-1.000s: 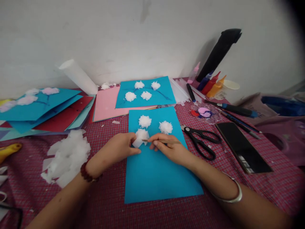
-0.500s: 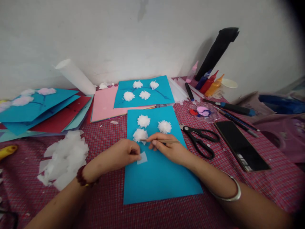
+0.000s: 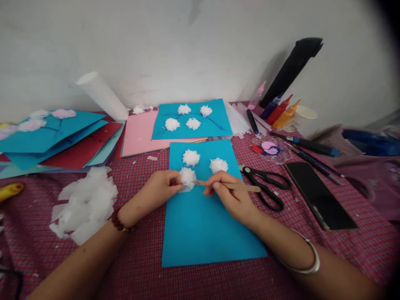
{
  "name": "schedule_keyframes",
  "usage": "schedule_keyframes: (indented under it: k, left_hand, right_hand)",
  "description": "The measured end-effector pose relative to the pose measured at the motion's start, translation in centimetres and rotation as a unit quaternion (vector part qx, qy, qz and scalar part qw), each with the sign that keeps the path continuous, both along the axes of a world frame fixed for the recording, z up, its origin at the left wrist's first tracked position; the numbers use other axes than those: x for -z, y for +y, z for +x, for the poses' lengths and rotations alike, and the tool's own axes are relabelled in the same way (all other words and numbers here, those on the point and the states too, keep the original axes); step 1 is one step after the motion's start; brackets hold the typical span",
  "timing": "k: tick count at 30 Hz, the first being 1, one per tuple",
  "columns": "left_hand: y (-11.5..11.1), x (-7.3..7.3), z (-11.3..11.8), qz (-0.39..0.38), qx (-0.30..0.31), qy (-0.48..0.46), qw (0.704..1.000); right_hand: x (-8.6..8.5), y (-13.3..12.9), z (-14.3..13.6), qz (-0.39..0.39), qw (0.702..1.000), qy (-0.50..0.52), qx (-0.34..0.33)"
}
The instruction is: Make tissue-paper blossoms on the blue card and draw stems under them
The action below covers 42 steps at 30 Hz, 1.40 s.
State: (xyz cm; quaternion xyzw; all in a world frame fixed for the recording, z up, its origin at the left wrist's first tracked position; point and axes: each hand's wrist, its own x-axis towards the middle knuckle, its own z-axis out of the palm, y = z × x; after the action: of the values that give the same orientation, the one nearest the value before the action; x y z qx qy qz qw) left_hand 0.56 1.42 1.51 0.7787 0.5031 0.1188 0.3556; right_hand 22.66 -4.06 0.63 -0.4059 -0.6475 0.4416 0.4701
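Observation:
A blue sheet (image 3: pixel 215 233) lies in front of me with three fluffy white paper flowers on it. At the lower left flower (image 3: pixel 187 175), my left hand (image 3: pixel 164 185) pinches a small translucent white paper piece (image 3: pixel 186 189) by its edge. My right hand (image 3: pixel 229 193) grips a flat wooden stick (image 3: pixel 243 187), its tip pointing left at that paper piece and the flower's lower edge. The right-hand flower (image 3: pixel 218 165) sits just above my right fingers, and the upper left flower (image 3: pixel 191 158) is farther back.
Left of the sheet lies a heap of white paper pieces (image 3: pixel 86 204). Black scissors (image 3: pixel 265 183) and a phone (image 3: pixel 318 196) are to the right. Paint bottles (image 3: pixel 283 113) and a paint palette (image 3: pixel 270 148) stand behind. Another blue sheet with flowers (image 3: pixel 193 133) lies at the back.
My left hand has moved the paper piece up from the bare blue sheet to the lower left flower. My right hand has shifted slightly right with the stick, more of which now shows.

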Motion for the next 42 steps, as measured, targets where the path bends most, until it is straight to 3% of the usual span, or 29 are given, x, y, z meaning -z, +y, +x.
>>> schedule_keyframes:
  k: [8, 11, 13, 16, 19, 28, 37, 42]
  left_hand:
    - [0.2, -0.3, -0.1, 0.004, 0.005, -0.012, 1.0]
    - [0.4, -0.1, -0.5, -0.022, 0.019, -0.036, 0.999]
    - [0.6, 0.1, -0.7, -0.039, 0.02, -0.053, 0.998]
    - [0.8, 0.2, -0.9, -0.051, 0.006, -0.074, 0.996]
    - [0.8, 0.0, -0.9, -0.055, 0.003, -0.085, 0.995]
    - [0.8, 0.3, -0.9, -0.044, 0.004, -0.09, 0.995]
    - [0.7, 1.0, -0.7, 0.003, 0.002, -0.048, 0.999]
    - [0.5, 1.0, -0.5, 0.018, -0.001, -0.034, 0.999]
  right_hand:
    - [-0.4, -0.2, -0.8, 0.026, 0.988, -0.137, -0.066]
    - [-0.5, -0.3, -1.0, 0.074, 0.972, -0.212, -0.072]
    - [-0.5, -0.7, -1.2, 0.139, 0.952, -0.262, -0.079]
    - [-0.3, -1.5, -1.8, 0.233, 0.896, -0.363, -0.103]
    - [-0.1, -2.2, -2.4, 0.264, 0.845, -0.454, -0.105]
    - [0.0, -2.4, -2.9, 0.261, 0.828, -0.488, -0.084]
    - [-0.2, -2.9, -4.5, 0.278, 0.772, -0.567, -0.067]
    - [0.0, -2.9, -5.1, 0.276, 0.761, -0.584, -0.07]
